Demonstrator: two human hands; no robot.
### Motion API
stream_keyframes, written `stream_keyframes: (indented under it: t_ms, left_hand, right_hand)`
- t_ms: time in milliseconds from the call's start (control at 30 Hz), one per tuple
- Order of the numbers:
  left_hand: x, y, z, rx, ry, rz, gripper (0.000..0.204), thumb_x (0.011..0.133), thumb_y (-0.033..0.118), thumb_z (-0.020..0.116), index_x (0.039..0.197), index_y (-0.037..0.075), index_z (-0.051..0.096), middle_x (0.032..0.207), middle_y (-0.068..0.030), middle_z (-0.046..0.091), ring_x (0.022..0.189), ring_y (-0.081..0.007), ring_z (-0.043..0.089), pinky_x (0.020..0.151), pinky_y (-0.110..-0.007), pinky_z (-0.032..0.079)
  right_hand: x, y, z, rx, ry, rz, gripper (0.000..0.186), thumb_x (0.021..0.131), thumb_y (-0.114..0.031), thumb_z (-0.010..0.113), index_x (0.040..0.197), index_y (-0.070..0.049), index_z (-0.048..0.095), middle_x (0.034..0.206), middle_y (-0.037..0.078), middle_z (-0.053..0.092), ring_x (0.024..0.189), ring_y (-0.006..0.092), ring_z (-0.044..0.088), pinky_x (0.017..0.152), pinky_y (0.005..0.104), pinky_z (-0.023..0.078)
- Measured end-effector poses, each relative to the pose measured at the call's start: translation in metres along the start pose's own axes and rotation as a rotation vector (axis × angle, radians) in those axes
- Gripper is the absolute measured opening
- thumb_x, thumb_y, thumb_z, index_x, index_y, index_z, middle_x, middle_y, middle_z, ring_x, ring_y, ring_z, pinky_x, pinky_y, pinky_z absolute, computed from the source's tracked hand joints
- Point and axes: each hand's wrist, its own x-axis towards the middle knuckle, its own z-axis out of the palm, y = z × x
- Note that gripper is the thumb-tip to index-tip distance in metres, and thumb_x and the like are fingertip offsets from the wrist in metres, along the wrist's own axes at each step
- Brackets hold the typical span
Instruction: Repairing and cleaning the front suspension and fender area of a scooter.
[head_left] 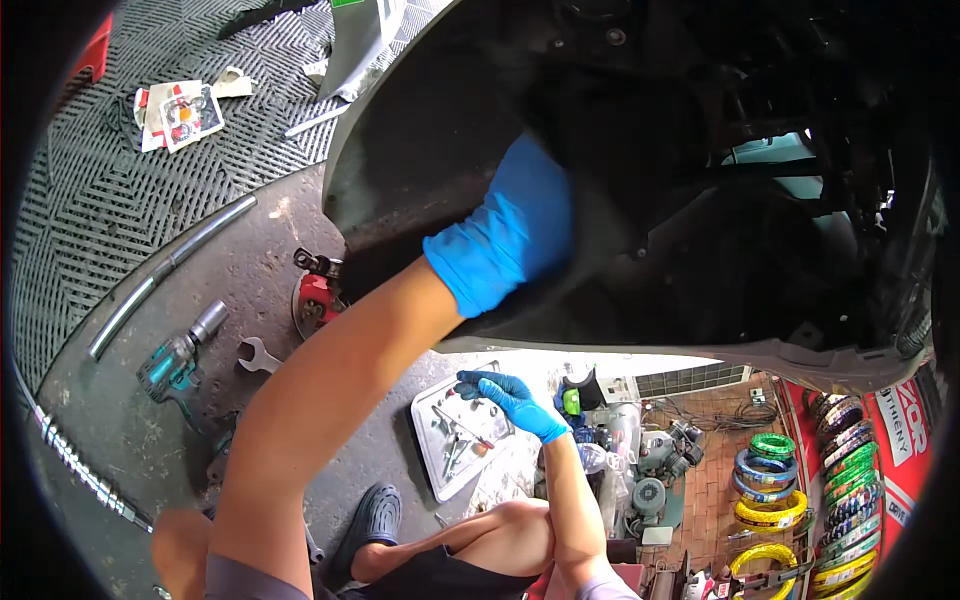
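Note:
My left hand (510,235), in a blue glove, reaches up into the dark hollow under a vehicle's black body panel (420,150). Its fingers are hidden in shadow behind the black parts, so its hold does not show. My right hand (515,400), in a blue glove with blackened fingertips, is over the far edge of a white tray (437,470). Its fingers are stretched out with the thumb apart, and nothing shows in them. Bolts and small metal parts (455,440) lie scattered in the tray.
On the floor at left lie a teal cordless impact wrench (175,365) with a socket, an open-end wrench (260,355) and a metal bar (170,270). A red tool (318,300) sits by the panel. Tyres (770,510) and a motor (650,495) stand at right.

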Motion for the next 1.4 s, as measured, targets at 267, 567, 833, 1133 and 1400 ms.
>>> stream_keyframes:
  t_ms: [267, 567, 833, 1133, 1400]
  left_hand:
    - [-0.002, -0.003, 0.035, -0.013, 0.085, 0.096, 0.020, 0.087, 0.013, 0.053, 0.077, 0.011, 0.071, 0.074, -0.0093, 0.066, 0.072, -0.0241, 0.062, 0.068, -0.034, 0.047]
    - [0.004, -0.007, 0.055, 0.107, 0.137, 0.367, 0.023, 0.089, 0.018, 0.051, 0.090, 0.012, 0.073, 0.087, -0.0096, 0.070, 0.080, -0.0254, 0.067, 0.069, -0.036, 0.048]
    - [-0.003, -0.006, 0.000, 0.083, -0.216, 0.019, 0.024, 0.089, 0.021, 0.053, 0.099, 0.012, 0.072, 0.099, -0.0100, 0.071, 0.086, -0.0261, 0.068, 0.070, -0.038, 0.049]
    - [0.005, 0.015, 0.008, 0.005, -0.178, -0.073, 0.025, 0.086, 0.023, 0.057, 0.093, 0.006, 0.073, 0.099, -0.0142, 0.071, 0.091, -0.0277, 0.068, 0.071, -0.040, 0.048]
    - [-0.049, -0.150, 0.111, 0.727, 0.266, 0.199, 0.040, 0.094, 0.015, 0.049, 0.129, -0.004, 0.052, 0.127, -0.0229, 0.057, 0.115, -0.0333, 0.057, 0.101, -0.042, 0.044]
  right_hand:
    - [0.006, 0.005, 0.006, -0.034, -0.022, -0.017, 0.040, 0.103, -0.022, 0.050, 0.135, 0.002, 0.052, 0.118, 0.009, 0.067, 0.111, 0.0159, 0.060, 0.098, 0.0294, 0.045]
    - [0.003, 0.018, 0.003, -0.143, 0.051, 0.018, 0.040, 0.102, -0.022, 0.052, 0.135, 0.001, 0.053, 0.120, 0.010, 0.066, 0.109, 0.0157, 0.060, 0.096, 0.0297, 0.047]
    - [-0.007, 0.051, 0.003, 0.000, 0.434, -0.179, 0.041, 0.101, -0.023, 0.054, 0.134, 0.002, 0.054, 0.116, 0.010, 0.067, 0.104, 0.0138, 0.060, 0.095, 0.0291, 0.047]
    - [0.013, 0.010, 0.004, -0.059, -0.039, -0.074, 0.041, 0.103, -0.025, 0.051, 0.135, 0.002, 0.053, 0.118, 0.011, 0.068, 0.109, 0.0142, 0.060, 0.097, 0.0288, 0.045]
    - [0.005, 0.009, 0.011, -0.082, -0.102, -0.067, 0.042, 0.103, -0.028, 0.050, 0.135, 0.000, 0.054, 0.119, 0.010, 0.068, 0.110, 0.0138, 0.059, 0.095, 0.0282, 0.046]
